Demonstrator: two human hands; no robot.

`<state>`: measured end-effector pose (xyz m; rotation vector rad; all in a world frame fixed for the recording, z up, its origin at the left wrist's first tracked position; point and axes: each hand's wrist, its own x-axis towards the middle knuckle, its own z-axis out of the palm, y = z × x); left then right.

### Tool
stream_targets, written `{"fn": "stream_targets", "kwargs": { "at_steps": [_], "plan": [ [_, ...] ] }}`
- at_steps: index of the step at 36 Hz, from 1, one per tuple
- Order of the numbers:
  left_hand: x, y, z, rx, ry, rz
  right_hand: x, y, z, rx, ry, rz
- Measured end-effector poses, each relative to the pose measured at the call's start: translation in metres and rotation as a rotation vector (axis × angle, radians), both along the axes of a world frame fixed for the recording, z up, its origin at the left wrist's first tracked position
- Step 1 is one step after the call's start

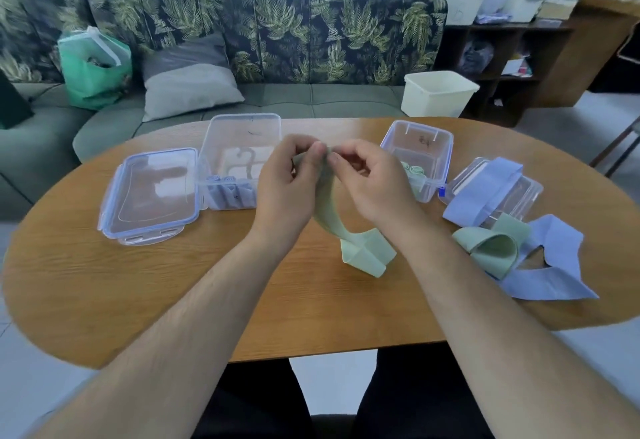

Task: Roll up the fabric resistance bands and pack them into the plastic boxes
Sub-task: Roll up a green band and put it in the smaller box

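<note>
Green band [329, 220] pinched at its top by my left hand [284, 185] and right hand [372, 185]. Slack start, and I reckon the roll springs loose.

No text can be read. The far wall of the left clear box [242, 135] bears a small dark scribble, and that of the right clear box [415, 133] a faint reddish mark, both too blurred to make out.
</note>
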<state>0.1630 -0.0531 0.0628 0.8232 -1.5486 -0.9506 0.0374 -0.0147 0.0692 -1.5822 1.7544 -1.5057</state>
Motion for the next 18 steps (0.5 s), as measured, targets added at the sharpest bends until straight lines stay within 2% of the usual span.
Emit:
{"fn": "stream_targets", "kwargs": {
  "at_steps": [4,8,13,18],
  "plan": [
    [0.001,-0.007,0.006,0.014,0.037,0.017,-0.001,-0.002,0.012,-0.070,-0.009,-0.025],
    [0.002,-0.011,0.017,-0.001,-0.062,0.014,-0.003,-0.001,0.026,-0.127,0.010,-0.031],
    [0.000,-0.006,0.042,-0.045,-0.020,0.005,-0.005,0.004,0.042,-0.141,0.056,0.014],
    [0.001,0.006,0.066,-0.086,-0.082,-0.005,-0.003,0.014,0.066,-0.158,0.052,-0.008]
  ]
}}
